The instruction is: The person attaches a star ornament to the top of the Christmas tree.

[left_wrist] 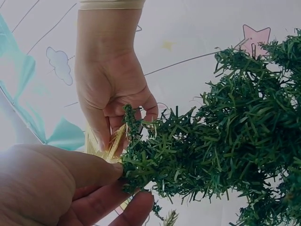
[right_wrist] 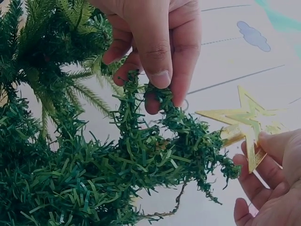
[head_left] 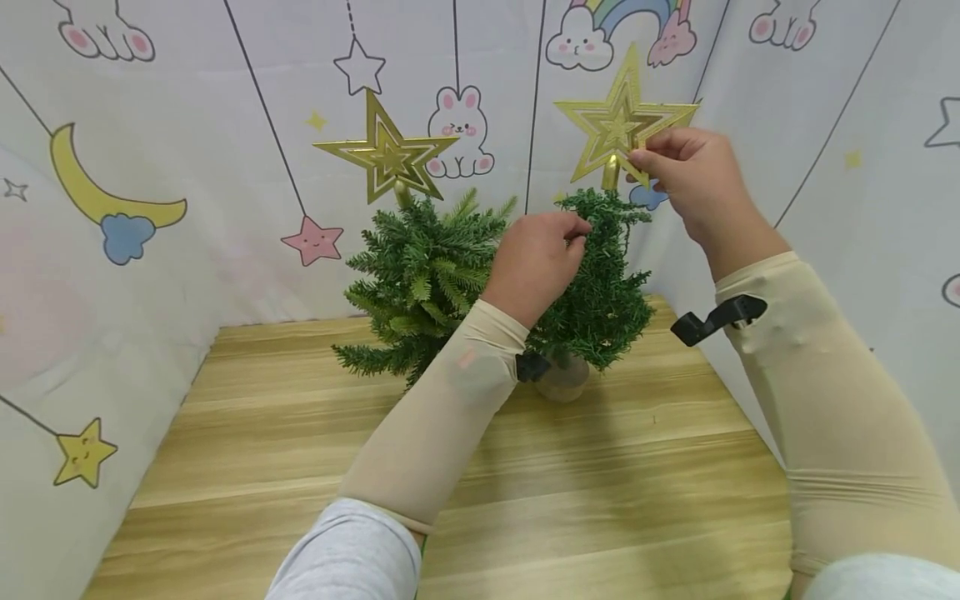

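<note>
My right hand (head_left: pixel 701 179) pinches a lower point of a gold star topper (head_left: pixel 618 125) between thumb and fingers. The topper's short tube sits at the top of a small green tinsel tree (head_left: pixel 603 292). In the right wrist view, my left hand (right_wrist: pixel 155 42) pinches a tinsel branch tip (right_wrist: pixel 162 96) near the treetop, thumb in front. The left wrist view has the star (left_wrist: pixel 115 141) partly hidden behind the branches and both hands. To the left, a fuller green tree (head_left: pixel 420 283) bears a second gold star (head_left: pixel 386 158), tilted slightly.
Both trees stand at the back of a wood-grain table (head_left: pixel 300 450), close against a white cloth backdrop (head_left: pixel 247 167) printed with stars, rabbits and clouds. The tinsel tree's rounded base (head_left: pixel 562 377) shows below my left wrist. Black straps (head_left: pixel 720 319) circle both sleeved wrists.
</note>
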`<state>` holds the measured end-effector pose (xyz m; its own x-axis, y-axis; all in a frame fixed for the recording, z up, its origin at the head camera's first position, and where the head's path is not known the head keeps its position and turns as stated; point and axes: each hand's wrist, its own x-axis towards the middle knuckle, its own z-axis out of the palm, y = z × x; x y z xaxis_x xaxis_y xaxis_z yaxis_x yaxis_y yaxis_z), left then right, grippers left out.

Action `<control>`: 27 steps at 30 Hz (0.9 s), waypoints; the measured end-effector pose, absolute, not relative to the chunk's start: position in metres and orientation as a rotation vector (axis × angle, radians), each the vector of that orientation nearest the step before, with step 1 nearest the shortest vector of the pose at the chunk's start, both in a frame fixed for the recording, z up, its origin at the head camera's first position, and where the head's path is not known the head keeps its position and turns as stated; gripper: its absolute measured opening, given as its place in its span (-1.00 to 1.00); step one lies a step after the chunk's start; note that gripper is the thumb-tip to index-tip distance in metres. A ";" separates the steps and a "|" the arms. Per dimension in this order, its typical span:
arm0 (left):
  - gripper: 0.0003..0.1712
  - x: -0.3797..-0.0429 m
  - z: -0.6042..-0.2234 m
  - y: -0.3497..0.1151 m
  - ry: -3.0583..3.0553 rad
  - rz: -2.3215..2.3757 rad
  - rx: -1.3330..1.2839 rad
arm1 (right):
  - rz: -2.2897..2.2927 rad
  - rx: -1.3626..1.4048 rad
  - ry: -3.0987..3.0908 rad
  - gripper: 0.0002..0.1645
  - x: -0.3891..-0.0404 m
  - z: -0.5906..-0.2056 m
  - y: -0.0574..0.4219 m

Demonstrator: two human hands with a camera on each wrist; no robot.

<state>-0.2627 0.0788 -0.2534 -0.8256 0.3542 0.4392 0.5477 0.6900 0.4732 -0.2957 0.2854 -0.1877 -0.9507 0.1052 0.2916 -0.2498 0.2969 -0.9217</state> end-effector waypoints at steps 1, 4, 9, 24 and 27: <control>-0.70 -0.263 -0.253 0.079 -2.589 -0.870 -0.712 | 1.696 0.138 -2.274 -0.86 -0.296 -0.188 0.285; -0.69 -0.262 -0.253 0.079 -2.598 -0.863 -0.715 | 1.687 0.136 -2.292 -0.84 -0.295 -0.188 0.285; -0.62 -0.260 -0.249 0.077 -2.634 -0.857 -0.740 | 1.660 0.101 -2.328 -0.72 -0.294 -0.189 0.286; -0.53 -0.229 -0.243 0.033 -2.281 -0.873 -0.919 | 1.578 0.137 -2.377 -0.59 -0.288 -0.196 0.291; -0.56 -0.207 -0.250 -0.004 -1.992 -0.872 -1.013 | 1.409 0.130 -2.436 -0.48 -0.273 -0.206 0.303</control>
<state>-0.2069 -0.0041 -0.2497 -0.4272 0.3632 0.8280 0.8547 0.4609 0.2389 -0.2729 0.3027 -0.2056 -0.9436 0.0815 0.3209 -0.2375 0.5086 -0.8276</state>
